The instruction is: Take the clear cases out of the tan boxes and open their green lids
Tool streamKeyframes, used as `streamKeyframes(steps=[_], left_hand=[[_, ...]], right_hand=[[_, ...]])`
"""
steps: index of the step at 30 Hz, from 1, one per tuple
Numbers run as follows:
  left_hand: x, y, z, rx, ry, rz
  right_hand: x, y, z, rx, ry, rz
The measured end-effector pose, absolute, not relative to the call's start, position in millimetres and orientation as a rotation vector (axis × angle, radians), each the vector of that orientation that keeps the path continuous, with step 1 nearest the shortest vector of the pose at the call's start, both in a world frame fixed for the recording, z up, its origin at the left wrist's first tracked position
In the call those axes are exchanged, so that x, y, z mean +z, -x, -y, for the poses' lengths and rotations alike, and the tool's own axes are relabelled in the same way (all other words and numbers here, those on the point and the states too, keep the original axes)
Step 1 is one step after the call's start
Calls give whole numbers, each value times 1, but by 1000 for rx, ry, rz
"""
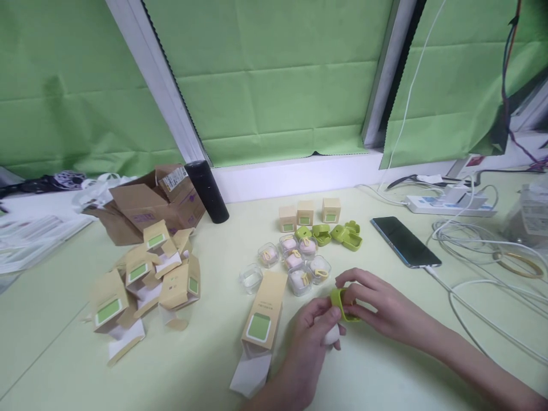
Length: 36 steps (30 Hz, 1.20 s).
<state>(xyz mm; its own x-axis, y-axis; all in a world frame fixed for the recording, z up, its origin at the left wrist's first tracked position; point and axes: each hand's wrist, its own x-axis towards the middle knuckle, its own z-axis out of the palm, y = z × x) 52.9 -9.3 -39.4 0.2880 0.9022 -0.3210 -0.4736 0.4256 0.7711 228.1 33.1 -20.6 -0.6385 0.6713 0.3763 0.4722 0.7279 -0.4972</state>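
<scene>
My right hand pinches a small green silicone case just above the table. My left hand is closed round a small white object right below the green case; the two things touch. Beside my left hand lies an open tan box with a green label and a white insert sticking out. Just behind my hands stand several clear little cases with pink and white contents. Behind those lie more green cases and three shut tan boxes.
A heap of open tan boxes lies at the left, with a brown carton and a black cylinder behind. A phone, a power strip and white cables occupy the right.
</scene>
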Motion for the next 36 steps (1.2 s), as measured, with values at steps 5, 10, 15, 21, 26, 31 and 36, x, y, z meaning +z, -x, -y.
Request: streamKeyframes(steps=[5,10,15,21,26,31,36], left_hand=[[-39,-50,8,981,-654,-823],[-36,-50,8,876,-774,-930],[-33,-52,12,820,-728,-779],[-37,-52,12,927,-597,-660],[-42,-51,14,939,-605,-635],[-38,-50,14,917,-604,-600],[-29,-49,6,1001,-336,-486]], right_hand=[[-5,-231,-31,954,908,2220],[4,-235,-31,1123,882,2148],[10,-236,-27,1320,715,2156],[-1,-224,-14,1186,752,2090],[-11,-218,-4,1181,717,1867],[-9,-217,-3,1178,729,1851],[-2,-231,-15,850,902,1909]])
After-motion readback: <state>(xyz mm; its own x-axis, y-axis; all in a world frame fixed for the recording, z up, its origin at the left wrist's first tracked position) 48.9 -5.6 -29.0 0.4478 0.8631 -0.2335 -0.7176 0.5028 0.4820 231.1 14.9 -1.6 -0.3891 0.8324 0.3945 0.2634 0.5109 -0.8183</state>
